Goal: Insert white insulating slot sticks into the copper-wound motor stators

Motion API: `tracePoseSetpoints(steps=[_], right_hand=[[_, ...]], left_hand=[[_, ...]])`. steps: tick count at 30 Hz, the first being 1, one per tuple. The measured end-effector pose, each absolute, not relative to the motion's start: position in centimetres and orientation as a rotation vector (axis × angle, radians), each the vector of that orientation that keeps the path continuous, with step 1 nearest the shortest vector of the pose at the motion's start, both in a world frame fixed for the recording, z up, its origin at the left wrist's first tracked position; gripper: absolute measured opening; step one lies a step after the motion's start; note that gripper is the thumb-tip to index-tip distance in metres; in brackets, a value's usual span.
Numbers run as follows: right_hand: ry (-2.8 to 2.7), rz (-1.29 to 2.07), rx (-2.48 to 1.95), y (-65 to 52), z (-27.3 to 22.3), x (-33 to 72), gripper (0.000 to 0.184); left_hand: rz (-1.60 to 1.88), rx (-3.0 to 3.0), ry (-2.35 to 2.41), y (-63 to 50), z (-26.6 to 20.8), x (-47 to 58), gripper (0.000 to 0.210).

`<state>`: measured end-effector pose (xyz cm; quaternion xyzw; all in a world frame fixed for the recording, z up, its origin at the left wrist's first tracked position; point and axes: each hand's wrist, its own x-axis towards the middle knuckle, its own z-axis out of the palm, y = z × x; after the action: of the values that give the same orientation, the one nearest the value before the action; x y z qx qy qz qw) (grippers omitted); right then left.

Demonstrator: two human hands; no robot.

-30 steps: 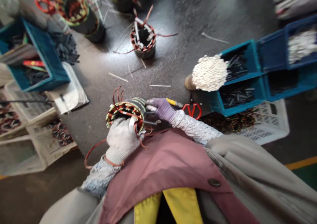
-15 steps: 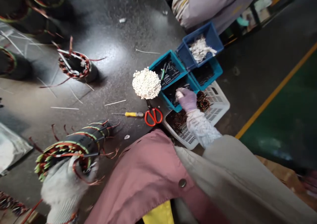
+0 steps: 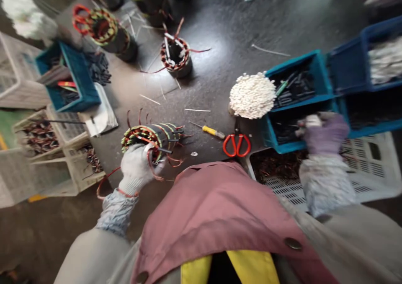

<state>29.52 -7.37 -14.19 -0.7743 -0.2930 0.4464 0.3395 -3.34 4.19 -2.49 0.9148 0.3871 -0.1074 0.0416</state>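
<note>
My left hand, in a white knitted glove, is closed on the near end of a motor stator lying on its side. Reddish copper leads stick out around the stator, and a lead with a black sleeve passes by my fingers. My right hand, in a purple glove with pale fingertips, is over a teal bin of dark sleeve pieces. Its fingers are curled together, and blur hides what they hold, if anything. Red-handled scissors and a yellow screwdriver lie between my hands.
A bundle of short white tubes stands beside the bins. Behind is another stator with white strips in it; more stand at the back left. A white perforated basket sits under the bins. At left are a teal box and crates.
The view has swung left, so the table's things appear farther right and the left crates show. My left hand stays at the stator; my right hand remains over the bin of dark pieces.
</note>
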Motion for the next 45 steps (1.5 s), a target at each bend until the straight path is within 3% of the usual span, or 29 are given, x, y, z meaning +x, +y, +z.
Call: tracePoseSetpoints(steps=[6,12,20,25,27,30,34,39,41,45], right_hand=[[-0.362,1.462,-1.715,-5.8,-13.7,20.8,0.033],[-0.033,1.585,-1.601,-0.2,-16.0,18.5,0.019],[-0.014,1.72,-1.583,1.5,-17.8,18.6,0.017],[-0.466,1.712,-1.638,2.0,-18.8,17.6,0.013],[-0.743,1.677,-1.667,2.3,-18.9,17.2,0.008],[-1.029,1.554,-1.728,2.3,-18.8,17.4,0.019],[-1.142,1.355,-1.896,1.0,-18.3,19.0,0.029],[-1.065,1.014,-1.925,-1.2,-13.8,20.4,0.03],[-1.115,0.856,-1.826,-1.9,-10.3,19.9,0.032],[-1.557,0.553,-1.6,-2.7,-4.6,17.0,0.034]], left_hand=[[-0.305,2.755,1.177,4.2,-2.9,-3.6,0.031],[-0.307,2.776,1.108,4.2,-2.8,-3.4,0.025],[-0.202,2.829,0.981,3.9,-2.7,-3.8,0.027],[-0.196,2.802,0.963,4.0,-2.6,-4.1,0.027],[-0.183,2.795,0.971,4.0,-3.0,-3.9,0.028],[-0.247,2.751,1.006,3.7,-3.3,-3.3,0.031],[-0.319,2.565,0.983,3.3,0.2,-4.4,0.044],[0.163,2.39,1.198,5.5,7.3,-7.7,0.027],[0.11,2.515,1.118,7.8,6.8,-7.9,0.028],[-0.211,2.615,0.693,11.2,1.4,-5.7,0.05]])
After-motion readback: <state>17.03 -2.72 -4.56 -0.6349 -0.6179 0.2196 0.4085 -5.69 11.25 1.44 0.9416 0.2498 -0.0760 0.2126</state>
